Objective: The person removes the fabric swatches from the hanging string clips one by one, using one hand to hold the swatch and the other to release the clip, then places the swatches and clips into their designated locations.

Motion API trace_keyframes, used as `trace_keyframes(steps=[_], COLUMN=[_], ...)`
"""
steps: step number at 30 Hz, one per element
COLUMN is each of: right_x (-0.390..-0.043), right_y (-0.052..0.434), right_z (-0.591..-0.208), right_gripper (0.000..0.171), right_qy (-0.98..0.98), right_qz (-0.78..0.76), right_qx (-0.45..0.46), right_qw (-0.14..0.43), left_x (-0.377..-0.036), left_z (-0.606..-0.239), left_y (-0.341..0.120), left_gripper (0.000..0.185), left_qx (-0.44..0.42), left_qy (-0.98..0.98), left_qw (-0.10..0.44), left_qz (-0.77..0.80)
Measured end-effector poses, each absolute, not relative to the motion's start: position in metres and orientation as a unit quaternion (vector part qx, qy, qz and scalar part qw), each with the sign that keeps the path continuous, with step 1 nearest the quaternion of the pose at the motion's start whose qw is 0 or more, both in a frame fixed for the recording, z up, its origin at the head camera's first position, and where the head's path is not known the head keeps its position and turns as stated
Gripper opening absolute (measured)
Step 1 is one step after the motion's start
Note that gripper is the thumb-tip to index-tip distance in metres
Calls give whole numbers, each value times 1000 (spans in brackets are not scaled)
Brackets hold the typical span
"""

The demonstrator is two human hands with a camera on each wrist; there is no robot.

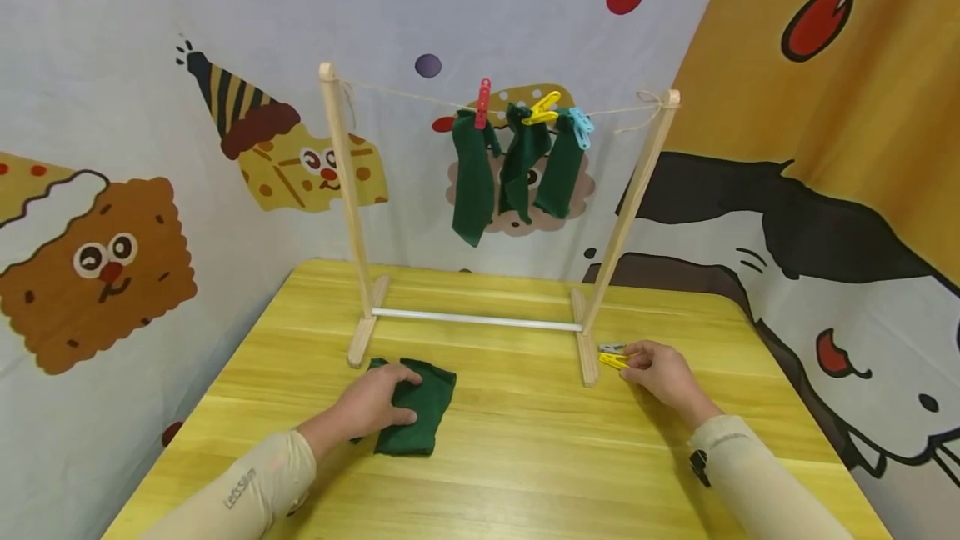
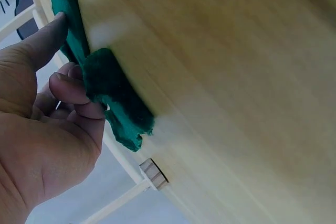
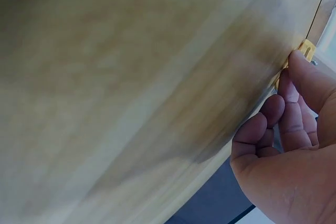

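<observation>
In the head view my left hand (image 1: 375,400) rests on a dark green cloth (image 1: 420,419) on the table, thumb and index finger apart. The left wrist view shows the thumb on the green cloth (image 2: 79,30) and other fingers bent against its edge; what they do underneath is hidden. My right hand (image 1: 663,372) pinches the end of a yellow clothespin (image 1: 613,361) beside the rack's right foot. A greyish clothespin (image 1: 611,349) lies just behind it. In the right wrist view, the yellow clothespin (image 3: 308,51) shows at the thumb tip.
A wooden drying rack (image 1: 348,190) stands at the back of the table (image 1: 525,457). From its string hang several green cloth pieces (image 1: 472,177), held by a red clothespin (image 1: 482,102), a yellow one and a blue one. A white rod (image 1: 480,319) joins the feet.
</observation>
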State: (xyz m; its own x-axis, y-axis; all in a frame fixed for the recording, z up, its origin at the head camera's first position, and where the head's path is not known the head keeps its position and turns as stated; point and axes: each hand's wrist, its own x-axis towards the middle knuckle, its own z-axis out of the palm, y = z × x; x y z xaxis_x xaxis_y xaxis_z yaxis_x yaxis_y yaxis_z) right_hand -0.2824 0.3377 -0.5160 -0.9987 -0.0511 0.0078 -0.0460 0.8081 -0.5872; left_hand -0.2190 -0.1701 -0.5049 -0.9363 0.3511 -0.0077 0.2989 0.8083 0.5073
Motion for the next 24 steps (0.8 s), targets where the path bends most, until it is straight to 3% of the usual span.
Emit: trace_keyframes(steps=[24], right_x=[-299], right_y=[336], right_z=[-515], right_gripper=[46], right_qy=[938], right_qz=[-345], right_qx=[-23], right_qw=[36], left_x=[-219], left_z=[-504], left_y=[-169], left_gripper=[53], left_qx=[160], left_qy=[948], left_qw=[57], left_qz=[269])
